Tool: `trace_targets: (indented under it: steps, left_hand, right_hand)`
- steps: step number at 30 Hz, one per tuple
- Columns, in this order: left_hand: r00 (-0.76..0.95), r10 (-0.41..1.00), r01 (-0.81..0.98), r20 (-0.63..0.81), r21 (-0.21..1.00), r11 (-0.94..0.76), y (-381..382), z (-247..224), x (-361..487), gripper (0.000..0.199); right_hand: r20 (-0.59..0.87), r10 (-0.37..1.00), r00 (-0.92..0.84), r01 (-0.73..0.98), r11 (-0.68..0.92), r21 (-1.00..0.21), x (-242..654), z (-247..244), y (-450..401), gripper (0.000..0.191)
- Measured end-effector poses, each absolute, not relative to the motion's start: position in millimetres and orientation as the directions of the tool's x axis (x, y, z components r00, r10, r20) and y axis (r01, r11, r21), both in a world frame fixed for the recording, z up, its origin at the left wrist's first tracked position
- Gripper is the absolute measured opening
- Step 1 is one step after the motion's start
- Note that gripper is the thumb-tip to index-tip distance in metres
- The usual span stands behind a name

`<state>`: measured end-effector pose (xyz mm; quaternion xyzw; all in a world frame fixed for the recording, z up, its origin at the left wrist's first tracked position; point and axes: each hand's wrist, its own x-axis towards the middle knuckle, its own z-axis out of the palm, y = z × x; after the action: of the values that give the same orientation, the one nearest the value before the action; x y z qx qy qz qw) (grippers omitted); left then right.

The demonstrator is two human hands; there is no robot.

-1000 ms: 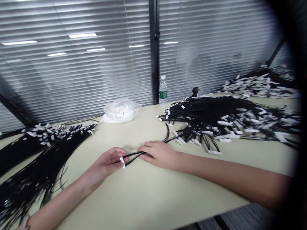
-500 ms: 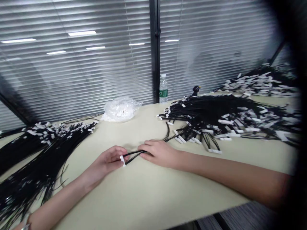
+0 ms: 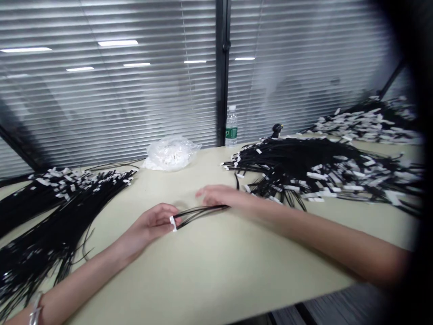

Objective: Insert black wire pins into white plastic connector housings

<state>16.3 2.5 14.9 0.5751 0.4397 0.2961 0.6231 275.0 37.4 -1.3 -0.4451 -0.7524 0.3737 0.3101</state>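
Observation:
My left hand (image 3: pixel 157 222) is closed on a white connector (image 3: pixel 173 223) at the end of a few thin black cables (image 3: pixel 199 212). The connector stands across the fingertips, and the cables run from it rightward over the table. Above them, my right hand (image 3: pixel 219 196) is blurred by motion, its fingers stretched out to the left with nothing visible in them. The cables pass under this hand near the wrist, where their far part is hidden.
Black cables with white connectors lie heaped at left (image 3: pixel 67 203) and right (image 3: pixel 304 158), with another pile (image 3: pixel 365 122) farther back. At the table's (image 3: pixel 189 275) rear edge are a clear plastic bag (image 3: pixel 172 153) with white pieces, a water bottle (image 3: pixel 231 128) and a small dark figure (image 3: pixel 277 131).
My right hand has let go of the cables and lifted slightly up and to the right. My left hand keeps the connector in nearly the same place. The cables now spread looser.

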Motion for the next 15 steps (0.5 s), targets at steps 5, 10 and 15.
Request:
trace_targets:
  steps: [5,10,15]
  left_hand:
    - [0.444,0.876,0.053,-0.191,0.981,0.187,4,12,14,0.026]
    - [0.459,0.874,0.029,-0.16,0.986,0.166,5,10,12,0.026]
    - [0.544,0.829,0.033,-0.135,0.99,0.139,4,11,9,0.025]
  right_hand:
    - [0.135,0.986,-0.099,0.201,0.153,-0.968,341,51,111,0.041]
    - [0.038,0.999,-0.01,0.036,0.039,-0.999,334,56,160,0.034]
    - [-0.079,0.99,-0.118,-0.038,-0.084,-0.996,258,21,185,0.029]
